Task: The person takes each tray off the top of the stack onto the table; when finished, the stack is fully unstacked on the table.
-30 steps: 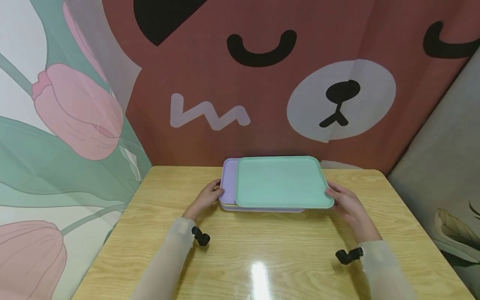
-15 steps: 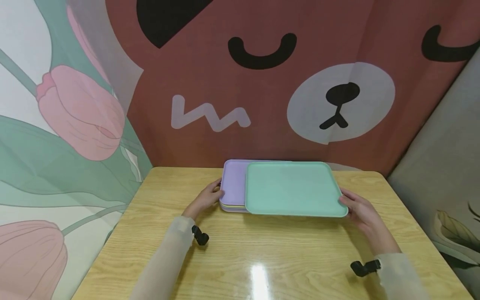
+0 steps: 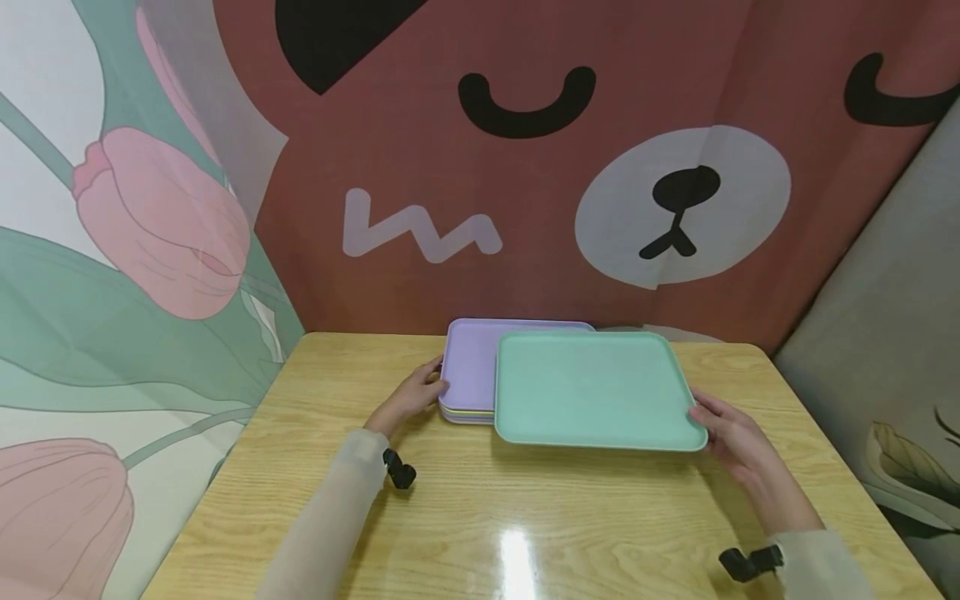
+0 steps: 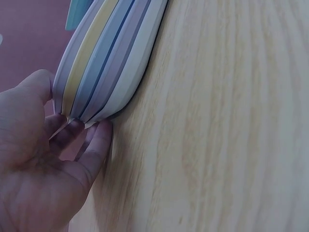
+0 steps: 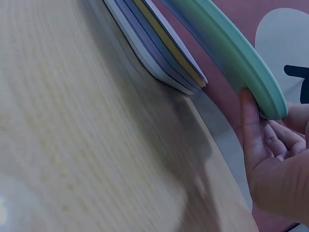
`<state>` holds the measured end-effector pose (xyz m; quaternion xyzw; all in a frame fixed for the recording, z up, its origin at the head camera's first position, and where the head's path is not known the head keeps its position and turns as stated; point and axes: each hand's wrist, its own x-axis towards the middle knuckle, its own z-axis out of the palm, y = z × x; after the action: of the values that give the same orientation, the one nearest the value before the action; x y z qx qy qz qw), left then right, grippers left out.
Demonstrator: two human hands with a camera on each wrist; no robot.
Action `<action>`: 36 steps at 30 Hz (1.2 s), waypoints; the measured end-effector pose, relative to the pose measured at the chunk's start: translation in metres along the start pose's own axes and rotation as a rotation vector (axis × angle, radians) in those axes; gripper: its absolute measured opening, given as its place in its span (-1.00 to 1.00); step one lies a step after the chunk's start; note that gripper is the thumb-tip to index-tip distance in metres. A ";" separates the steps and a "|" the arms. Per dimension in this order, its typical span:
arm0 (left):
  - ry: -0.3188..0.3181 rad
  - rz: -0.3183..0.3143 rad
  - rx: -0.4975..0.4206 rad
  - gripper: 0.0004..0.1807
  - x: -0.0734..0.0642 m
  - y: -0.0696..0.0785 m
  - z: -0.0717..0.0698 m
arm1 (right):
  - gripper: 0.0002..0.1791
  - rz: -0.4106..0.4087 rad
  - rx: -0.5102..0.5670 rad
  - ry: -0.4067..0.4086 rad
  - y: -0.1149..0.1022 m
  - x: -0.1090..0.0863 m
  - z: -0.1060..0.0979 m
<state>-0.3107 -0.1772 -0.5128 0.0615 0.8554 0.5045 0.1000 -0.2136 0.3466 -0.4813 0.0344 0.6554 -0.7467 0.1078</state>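
A mint green tray [image 3: 592,387] hangs above the table, its left part overlapping a stack of trays. My right hand [image 3: 738,437] pinches its near right corner, thumb on top and fingers beneath; the right wrist view shows the green tray [image 5: 251,72] raised clear of the stack [image 5: 166,58]. A purple tray [image 3: 468,362] tops the stack, with yellow, blue, purple and white tray edges [image 4: 108,58] below it. At the stack's left end my left hand [image 3: 408,400] holds on, thumb by the top rim and fingertips along the lower edges.
The stack sits at the back of a wooden table [image 3: 420,533], close to a curtain [image 3: 420,292] printed with a bear face. Dark wrist cameras [image 3: 400,469] are strapped over both sleeves. A flowered curtain [image 3: 150,225] hangs on the left.
My right hand has drawn the green tray rightward and toward me, uncovering more of the purple tray. The left hand has stayed at the stack's left end.
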 end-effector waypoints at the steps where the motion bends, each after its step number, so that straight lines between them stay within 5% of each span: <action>1: -0.003 0.001 -0.001 -0.26 0.000 0.000 0.000 | -0.63 0.009 -0.002 0.003 0.000 -0.001 0.000; 10: -0.028 0.012 -0.028 -0.27 0.000 -0.003 0.000 | -0.32 0.086 -0.092 0.034 0.007 -0.014 0.002; 21: -0.041 0.034 -0.018 -0.27 0.001 -0.004 -0.001 | -0.66 0.082 -0.044 -0.009 0.017 -0.034 0.000; 29: -0.063 0.030 -0.035 -0.25 0.000 -0.002 -0.002 | -0.51 0.167 -0.081 0.033 0.021 -0.047 0.003; 36: -0.091 0.052 -0.065 -0.25 0.001 -0.002 -0.002 | -0.71 0.210 -0.088 0.070 0.024 -0.057 0.010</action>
<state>-0.3118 -0.1795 -0.5142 0.1034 0.8312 0.5313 0.1273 -0.1518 0.3407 -0.4917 0.1242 0.6838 -0.7001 0.1637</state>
